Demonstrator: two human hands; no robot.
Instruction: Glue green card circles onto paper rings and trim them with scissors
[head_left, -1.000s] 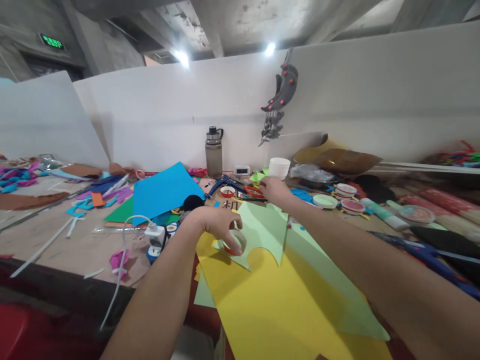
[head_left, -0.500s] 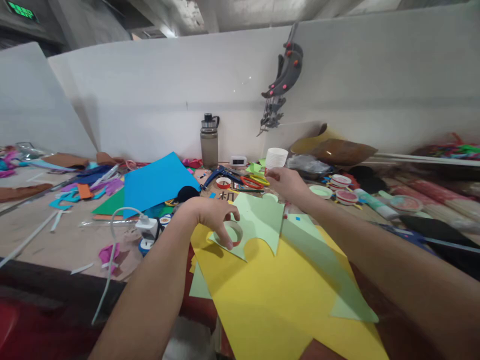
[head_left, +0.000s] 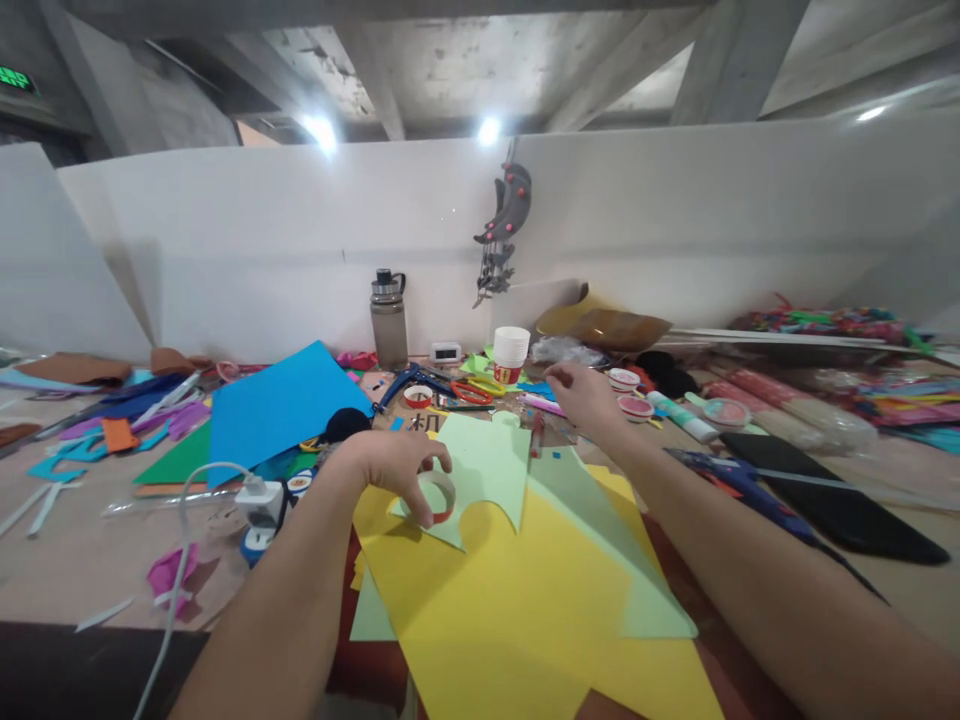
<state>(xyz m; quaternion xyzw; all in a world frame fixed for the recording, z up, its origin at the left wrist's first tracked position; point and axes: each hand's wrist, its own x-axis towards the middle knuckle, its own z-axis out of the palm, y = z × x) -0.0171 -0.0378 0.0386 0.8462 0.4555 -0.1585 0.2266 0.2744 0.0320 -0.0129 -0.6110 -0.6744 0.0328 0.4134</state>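
Observation:
My left hand grips a short paper cup ring, pale with a red lower edge, between thumb and fingers. The ring rests on a light green paper sheet with curved cutouts along its near edge. Under that lies a large yellow sheet. My right hand hovers over the clutter right of a stack of paper cups. Its fingertips are bent together, and whatever they may hold is too small to make out. A pink marker lies just beside it.
Scissors, a glue gun and another red-edged ring lie behind the sheets. A bottle stands by the white wall. Blue card and a white plug are left; a black slab lies right.
The view has tilted up and turned right. My right hand has shifted away from the cup stack, now to its right. My left hand keeps its grip on the ring.

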